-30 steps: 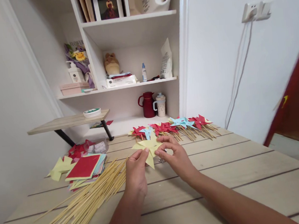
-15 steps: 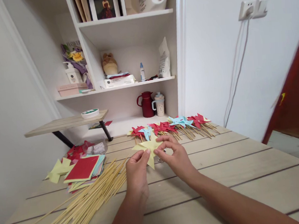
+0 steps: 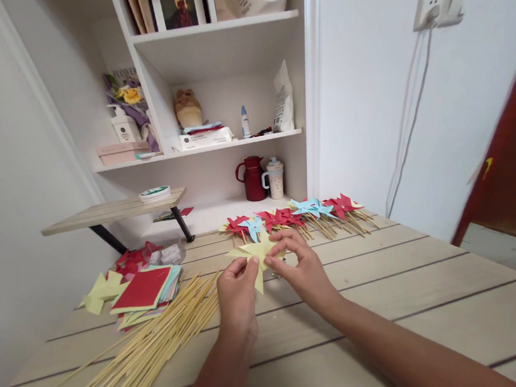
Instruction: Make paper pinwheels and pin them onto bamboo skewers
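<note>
A pale yellow paper pinwheel (image 3: pixel 263 250) is held up above the table between both hands. My left hand (image 3: pixel 239 285) pinches it near the middle from the left, thumb on the front. On the other side my right hand (image 3: pixel 298 262) has thumb and index finger closed at the pinwheel's centre, with the remaining fingers curled behind a blade. Whether a small pin sits between the right fingertips is hidden. Just left of my left hand lies a loose bundle of thin wooden sticks (image 3: pixel 162 340).
Red, blue and yellow pinwheels on sticks (image 3: pixel 282 218) lie along the table's back edge. At left are a stack of coloured paper (image 3: pixel 144 289), a yellow paper pinwheel (image 3: pixel 101 291), a clear box (image 3: pixel 167 253) and a small raised shelf (image 3: pixel 115 211). A red jug (image 3: pixel 254 179) stands behind.
Both hands keep hold of the yellow pinwheel, which has tilted slightly. My right fingertips have shifted a little left, onto its centre.
</note>
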Motion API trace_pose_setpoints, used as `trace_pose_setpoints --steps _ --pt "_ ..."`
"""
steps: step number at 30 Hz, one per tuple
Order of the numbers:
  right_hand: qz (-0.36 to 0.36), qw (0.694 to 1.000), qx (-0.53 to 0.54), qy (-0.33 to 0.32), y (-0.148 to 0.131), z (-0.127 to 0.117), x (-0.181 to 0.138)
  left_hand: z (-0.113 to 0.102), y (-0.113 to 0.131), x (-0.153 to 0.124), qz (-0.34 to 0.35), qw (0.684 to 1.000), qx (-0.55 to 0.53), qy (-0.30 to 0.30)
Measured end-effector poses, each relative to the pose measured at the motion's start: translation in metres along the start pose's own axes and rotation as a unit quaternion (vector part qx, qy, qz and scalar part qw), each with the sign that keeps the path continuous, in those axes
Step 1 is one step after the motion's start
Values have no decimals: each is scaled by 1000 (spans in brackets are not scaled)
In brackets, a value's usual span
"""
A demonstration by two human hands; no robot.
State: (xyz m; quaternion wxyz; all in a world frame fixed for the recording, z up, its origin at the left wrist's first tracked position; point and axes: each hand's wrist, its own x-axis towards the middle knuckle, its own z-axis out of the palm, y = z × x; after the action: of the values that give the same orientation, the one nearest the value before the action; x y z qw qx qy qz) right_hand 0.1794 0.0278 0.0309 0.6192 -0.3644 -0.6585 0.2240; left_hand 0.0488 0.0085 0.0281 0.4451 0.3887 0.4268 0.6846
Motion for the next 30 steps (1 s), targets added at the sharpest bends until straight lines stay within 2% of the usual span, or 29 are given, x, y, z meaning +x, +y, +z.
trace_pose_setpoints --steps 3,5,9,14,18,23,27,30 --pt "-1 1000 -3 5 2 -5 3 0 6 -1 27 999 46 5" --pt "-26 999 -28 4 1 -9 6 -1 12 -2 79 992 97 12" --pt "-110 987 -113 -13 -5 -17 10 -2 19 -4 217 958 188 4" --pt "-158 972 -172 -34 -7 -18 10 -4 13 -3 299 915 269 -29" --pt "-167 969 -176 -35 -4 -17 11 -6 10 0 327 886 326 -25" --pt "-162 970 -175 -42 -3 -19 13 -7 7 2 341 872 351 -27" --pt "-104 985 -128 -54 -6 -18 12 -5 7 1 320 889 326 -12" --pt "0 998 -31 -48 -5 -16 12 -4 9 3 290 914 284 18"
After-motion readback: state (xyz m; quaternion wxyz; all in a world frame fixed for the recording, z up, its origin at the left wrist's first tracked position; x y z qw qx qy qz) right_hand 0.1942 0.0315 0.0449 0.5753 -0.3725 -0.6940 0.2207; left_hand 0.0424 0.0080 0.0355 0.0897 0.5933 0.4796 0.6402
